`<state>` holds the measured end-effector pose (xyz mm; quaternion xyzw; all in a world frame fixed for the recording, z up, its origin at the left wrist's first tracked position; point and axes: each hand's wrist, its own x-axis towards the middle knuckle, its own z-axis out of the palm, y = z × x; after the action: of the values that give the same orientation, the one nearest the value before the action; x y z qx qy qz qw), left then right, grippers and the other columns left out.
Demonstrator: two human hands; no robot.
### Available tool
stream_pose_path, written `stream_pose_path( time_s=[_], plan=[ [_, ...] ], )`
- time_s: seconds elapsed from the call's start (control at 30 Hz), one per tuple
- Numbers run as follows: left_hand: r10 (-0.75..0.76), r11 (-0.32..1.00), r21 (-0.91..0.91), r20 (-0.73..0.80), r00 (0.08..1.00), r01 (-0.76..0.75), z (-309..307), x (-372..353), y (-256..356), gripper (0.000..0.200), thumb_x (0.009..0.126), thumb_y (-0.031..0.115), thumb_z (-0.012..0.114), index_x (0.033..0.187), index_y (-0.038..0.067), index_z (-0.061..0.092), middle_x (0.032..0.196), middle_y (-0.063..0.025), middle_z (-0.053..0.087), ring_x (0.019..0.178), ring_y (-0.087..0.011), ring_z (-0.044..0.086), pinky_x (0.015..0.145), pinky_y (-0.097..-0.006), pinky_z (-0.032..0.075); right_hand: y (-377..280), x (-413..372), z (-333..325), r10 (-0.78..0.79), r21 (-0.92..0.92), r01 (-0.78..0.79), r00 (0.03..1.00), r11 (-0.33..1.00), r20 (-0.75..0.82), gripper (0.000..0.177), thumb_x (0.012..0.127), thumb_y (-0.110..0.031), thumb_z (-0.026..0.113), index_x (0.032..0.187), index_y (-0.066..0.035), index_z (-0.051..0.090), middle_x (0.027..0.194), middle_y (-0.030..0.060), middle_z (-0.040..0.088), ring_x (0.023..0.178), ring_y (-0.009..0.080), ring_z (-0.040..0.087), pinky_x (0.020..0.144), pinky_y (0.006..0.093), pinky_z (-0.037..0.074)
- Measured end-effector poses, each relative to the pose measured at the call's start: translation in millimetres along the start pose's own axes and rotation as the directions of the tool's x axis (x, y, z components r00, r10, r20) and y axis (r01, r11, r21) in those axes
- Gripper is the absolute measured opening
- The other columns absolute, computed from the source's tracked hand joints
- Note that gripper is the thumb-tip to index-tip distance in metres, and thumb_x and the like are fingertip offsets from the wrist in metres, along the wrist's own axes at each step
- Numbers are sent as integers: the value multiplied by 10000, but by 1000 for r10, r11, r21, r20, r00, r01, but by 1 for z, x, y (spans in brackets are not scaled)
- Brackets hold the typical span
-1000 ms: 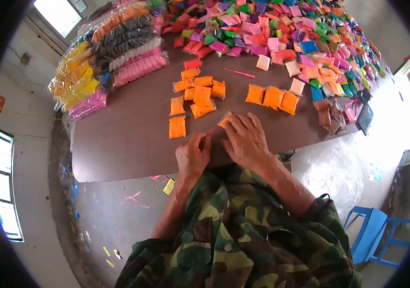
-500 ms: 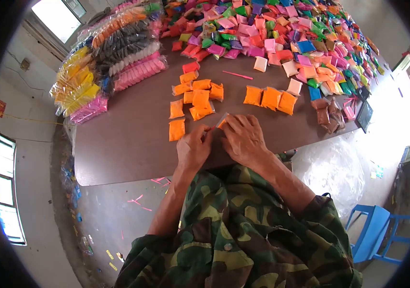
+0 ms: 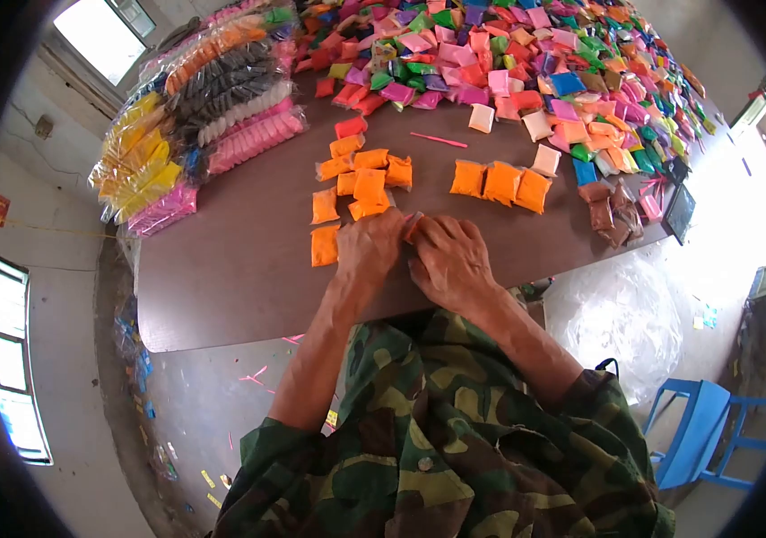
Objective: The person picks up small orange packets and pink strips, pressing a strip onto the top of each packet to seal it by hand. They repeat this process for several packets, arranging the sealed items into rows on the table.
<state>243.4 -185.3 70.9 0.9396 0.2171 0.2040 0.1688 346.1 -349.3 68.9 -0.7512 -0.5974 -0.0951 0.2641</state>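
My left hand (image 3: 370, 244) is closed near the table's front edge, beside a group of orange packets (image 3: 369, 186); what it pinches is too small to make out. Right next to it, my right hand (image 3: 451, 260) has its fingers closed on a small packet (image 3: 413, 224), of which only a bit of orange and a clear edge shows between the hands. Three orange packets (image 3: 500, 184) lie in a row beyond my right hand. A thin pink strip (image 3: 439, 140) rests farther back on the brown table (image 3: 221, 278).
Many coloured packets (image 3: 491, 63) are heaped across the back. Bagged yellow, black and pink packets (image 3: 248, 139) stand at the back left. Brown packets (image 3: 612, 215) and a dark flat object (image 3: 680, 213) lie at the right edge. A blue chair (image 3: 693, 430) stands lower right.
My left hand has moved up and forward, closer to the orange packets and my right hand. The small packet between the hands is more covered now.
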Motion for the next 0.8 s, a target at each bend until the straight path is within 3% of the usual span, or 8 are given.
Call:
stream_pose_path(
  time_s=[0.23,0.43,0.53,0.63,0.8],
  plan=[
    [58,997,-50,-15,998,-59,0,-1,2,134,1037,224,710,1022,95,743,899,-159,758,841,-399,750,704,-494,582,0,-3,7,14,9,-13,996,1000,-90,456,815,-165,812,1252,-60,730,1331,95,678,1277,302,622,1057,484,490],
    [245,963,146,-103,964,-229,22,27,-6,156,979,217,752,896,105,682,771,-145,723,746,-374,744,617,-487,574,-1,-1,3,28,33,-26,998,999,-55,433,828,-163,806,1241,-58,730,1338,90,678,1276,304,625,1051,489,500],
    [147,985,102,-102,984,-137,12,22,4,188,994,235,739,888,102,661,741,-143,711,705,-378,735,599,-497,568,0,-4,3,44,56,-39,996,998,-81,420,835,-157,801,1238,-61,729,1338,85,679,1273,301,628,1046,490,506],
    [175,984,38,-113,978,-172,15,11,4,240,1026,274,714,878,94,655,729,-153,710,686,-383,732,595,-506,568,1,-5,9,37,63,-30,992,998,-120,407,836,-148,800,1230,-70,733,1336,82,681,1270,300,632,1049,488,507],
    [114,989,106,-71,991,-106,11,19,0,268,1065,293,672,886,94,658,721,-156,708,693,-387,732,603,-508,571,-4,-4,1,63,70,-55,992,996,-113,383,842,-133,797,1218,-83,744,1314,73,698,1261,299,648,1059,475,507]
  ],
)
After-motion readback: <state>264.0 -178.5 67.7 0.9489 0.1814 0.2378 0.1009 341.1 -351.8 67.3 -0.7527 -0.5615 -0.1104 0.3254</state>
